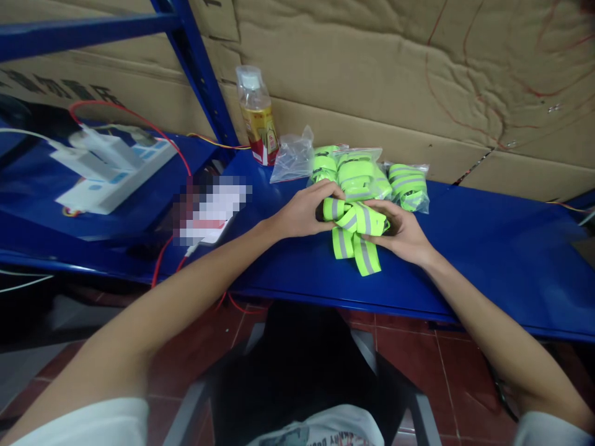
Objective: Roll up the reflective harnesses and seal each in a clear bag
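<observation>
A neon yellow-green reflective strap (pixel 360 218) with grey stripes is bunched between my two hands, above the blue shelf. My left hand (pixel 309 209) grips its left end, thumb and fingers curled round a rolled part. From the right, my right hand (pixel 403 232) pinches the other side, the thumb below and the fingers partly hidden behind the strap. Two loose loops of the strap hang down toward the front. Just behind my hands lie clear bags of similar rolled straps, one bag (pixel 357 173) in the middle and another bag (pixel 409 187) at the right.
An empty-looking clear plastic bag (pixel 294 155) lies beside a wrapped bottle (pixel 258 118) at the back. A phone (pixel 216 210), partly blurred, has a cable plugged in. Farther left sits a white power strip (pixel 116 176) with red cables. Cardboard (pixel 372 74) lines the back; a blue post (pixel 199 68) stands left.
</observation>
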A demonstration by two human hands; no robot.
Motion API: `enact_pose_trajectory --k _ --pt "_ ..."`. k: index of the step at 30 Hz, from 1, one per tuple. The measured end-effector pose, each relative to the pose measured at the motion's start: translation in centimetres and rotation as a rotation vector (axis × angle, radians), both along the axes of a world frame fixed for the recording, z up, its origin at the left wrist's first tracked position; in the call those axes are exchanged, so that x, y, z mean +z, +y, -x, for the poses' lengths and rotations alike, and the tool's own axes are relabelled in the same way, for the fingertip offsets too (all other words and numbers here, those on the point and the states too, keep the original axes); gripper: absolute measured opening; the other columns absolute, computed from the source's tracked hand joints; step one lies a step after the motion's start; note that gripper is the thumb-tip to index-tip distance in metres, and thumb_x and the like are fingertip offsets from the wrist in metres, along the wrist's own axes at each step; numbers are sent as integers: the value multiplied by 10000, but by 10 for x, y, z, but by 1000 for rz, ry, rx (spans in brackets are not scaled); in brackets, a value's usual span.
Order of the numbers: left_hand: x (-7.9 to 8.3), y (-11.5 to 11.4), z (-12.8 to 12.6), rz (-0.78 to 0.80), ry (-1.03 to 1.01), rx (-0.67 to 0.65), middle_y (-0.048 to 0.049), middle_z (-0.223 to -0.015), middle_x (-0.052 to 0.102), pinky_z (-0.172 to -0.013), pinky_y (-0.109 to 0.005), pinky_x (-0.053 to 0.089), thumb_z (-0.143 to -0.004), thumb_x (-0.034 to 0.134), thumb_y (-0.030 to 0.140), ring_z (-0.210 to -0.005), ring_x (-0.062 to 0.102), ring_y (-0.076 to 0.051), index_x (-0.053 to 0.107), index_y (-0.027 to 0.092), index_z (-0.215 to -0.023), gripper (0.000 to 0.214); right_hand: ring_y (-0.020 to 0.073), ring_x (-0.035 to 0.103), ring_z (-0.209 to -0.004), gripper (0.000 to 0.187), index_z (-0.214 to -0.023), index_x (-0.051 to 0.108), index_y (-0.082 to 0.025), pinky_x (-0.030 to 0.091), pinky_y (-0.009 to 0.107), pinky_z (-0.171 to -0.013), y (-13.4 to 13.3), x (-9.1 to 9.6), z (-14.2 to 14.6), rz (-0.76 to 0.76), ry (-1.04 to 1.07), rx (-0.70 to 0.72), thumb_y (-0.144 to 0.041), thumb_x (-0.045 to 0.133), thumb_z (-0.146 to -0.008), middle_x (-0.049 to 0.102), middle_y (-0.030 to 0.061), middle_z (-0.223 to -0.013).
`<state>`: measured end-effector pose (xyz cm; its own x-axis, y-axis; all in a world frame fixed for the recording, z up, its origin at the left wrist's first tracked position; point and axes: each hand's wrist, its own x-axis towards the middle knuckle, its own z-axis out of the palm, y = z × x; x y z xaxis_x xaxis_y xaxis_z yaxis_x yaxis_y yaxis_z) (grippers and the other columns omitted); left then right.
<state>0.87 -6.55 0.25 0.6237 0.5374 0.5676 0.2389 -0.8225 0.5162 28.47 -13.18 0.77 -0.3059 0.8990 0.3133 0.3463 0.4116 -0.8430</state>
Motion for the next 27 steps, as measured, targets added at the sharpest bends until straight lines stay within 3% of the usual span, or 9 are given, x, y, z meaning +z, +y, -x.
enact_pose_trajectory --k 4,7,12,15,18,21,27 --pt "-1 3 0 15 16 7 -64 -1168 657 -898 -357 523 -783 781 207 -1032 636 -224 555 221 -1151 433 335 723 -1193 838 -1501 599 -284 557 539 -1112 -2 2 -2 18 -63 58 -410 964 -758 770 85 -1257" --pt "-2 4 -1 27 48 -6 -54 -1126 627 -900 -361 510 -721 818 193 -1008 612 -228 520 224 -1101 484 337 700 -1249 934 -1565 558 -279 544 525 -1135 -4 4 -5 49 -68 116 -443 975 -745 746 93 -1332" --pt "-3 2 -2 23 58 -21 -54 -1115 582 -914 -372 503 -737 856 264 -1030 577 -236 466 239 -1013 478 329 704 -1226 770 -1515 635 -276 562 532 -1101 -3 2 -7 41 -94 43 -533 892 -837 744 90 -1333" --pt "-4 1 -5 20 48 -11 -59 -1124 582 -923 -386 496 -740 855 302 -1060 566 -246 418 247 -945 486 331 703 -1191 780 -1503 651 -279 578 546 -1073 -2 2 -9 20 -150 3 -544 904 -815 746 89 -1318" --pt "-4 -1 -8 92 67 12 -17 -981 582 -803 -348 463 -725 861 352 -910 558 -209 341 257 -882 552 317 699 -1139 814 -1527 627 -281 600 522 -1020 -2 6 -11 -7 -177 -16 -517 912 -802 751 89 -1258" --pt "-3 -4 -10 166 152 19 58 -791 462 -646 -300 341 -729 877 444 -692 419 -140 319 259 -869 604 305 696 -1117 811 -1536 614 -287 606 483 -988 -1 10 -13 -34 -170 -1 -483 909 -806 753 82 -1222" --pt "-4 -7 -9 156 119 38 42 -871 449 -648 -292 349 -684 936 620 -718 397 -130 362 252 -948 731 267 722 -913 726 -1469 653 -290 635 429 -794 0 7 -12 18 -72 -52 -505 899 -821 778 58 -1071"
